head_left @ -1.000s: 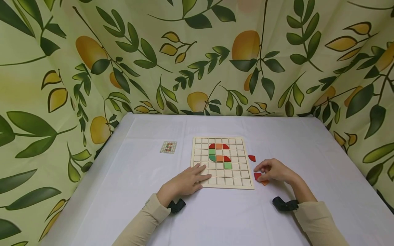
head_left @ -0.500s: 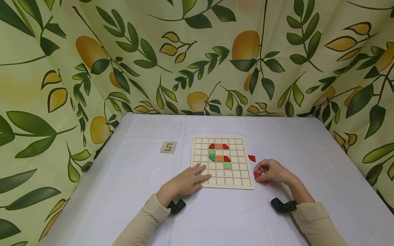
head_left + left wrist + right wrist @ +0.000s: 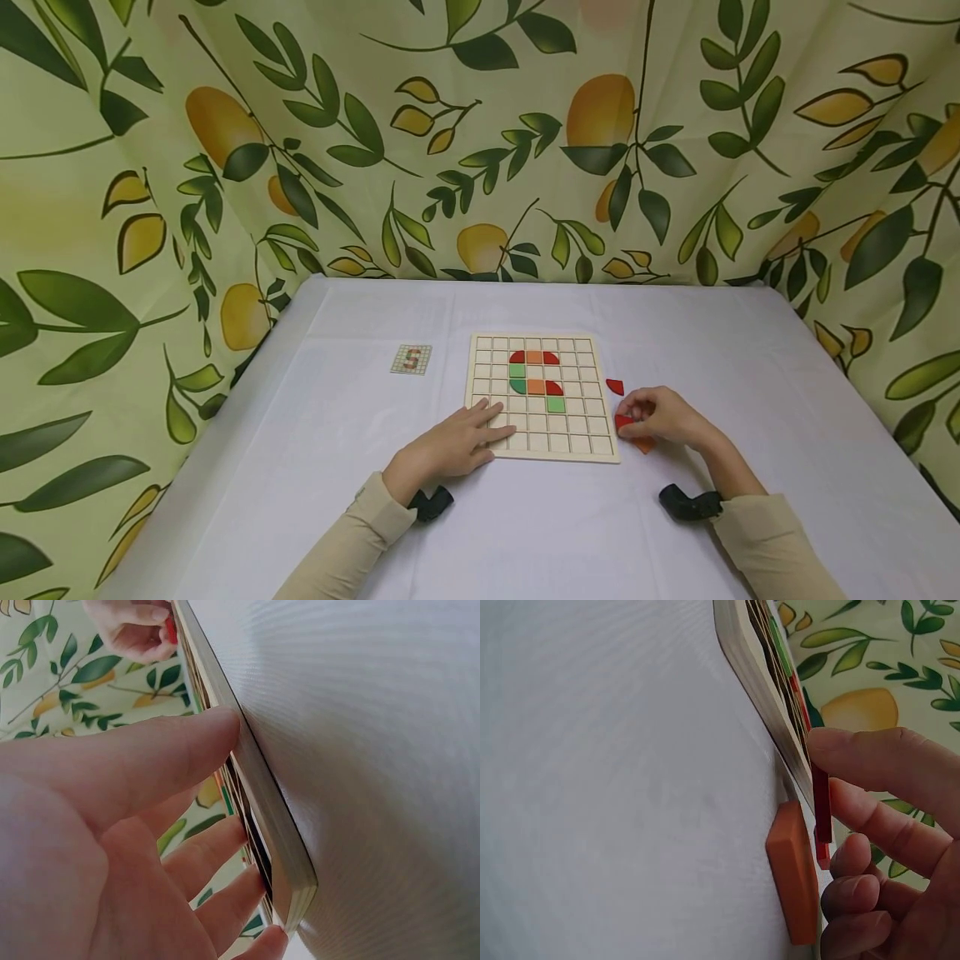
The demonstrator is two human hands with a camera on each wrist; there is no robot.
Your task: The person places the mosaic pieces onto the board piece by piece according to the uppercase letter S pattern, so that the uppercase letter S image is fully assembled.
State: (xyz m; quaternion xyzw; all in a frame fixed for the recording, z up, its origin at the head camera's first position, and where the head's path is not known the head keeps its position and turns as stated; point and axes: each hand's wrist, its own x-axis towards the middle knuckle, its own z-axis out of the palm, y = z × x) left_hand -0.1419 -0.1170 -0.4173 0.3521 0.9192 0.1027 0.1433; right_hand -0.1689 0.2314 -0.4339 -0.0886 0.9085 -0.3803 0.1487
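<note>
My left hand [image 3: 453, 442] lies with spread fingers on the near-left corner of a wooden grid board [image 3: 573, 447]; its thumb touches the front edge in the left wrist view. Red, orange and green tiles fill several of the board's cells in a curved pattern. Just off the board's right edge, my right hand [image 3: 663, 415] pinches a red tile [image 3: 822, 802] between thumb and fingers. Under that hand lies an orange tile [image 3: 644, 446], also seen close up in the right wrist view. A red quarter-circle tile [image 3: 615, 387] rests farther back beside the board.
Left of the board a small card [image 3: 411, 359] shows a coloured grid pattern. White cloth [image 3: 337, 333] covers the table. A leaf-and-fruit printed curtain [image 3: 480, 150] hangs around its back and sides.
The right hand's fingers have closed on the red tile, which has shifted slightly left toward the board's edge. My left hand has stayed still.
</note>
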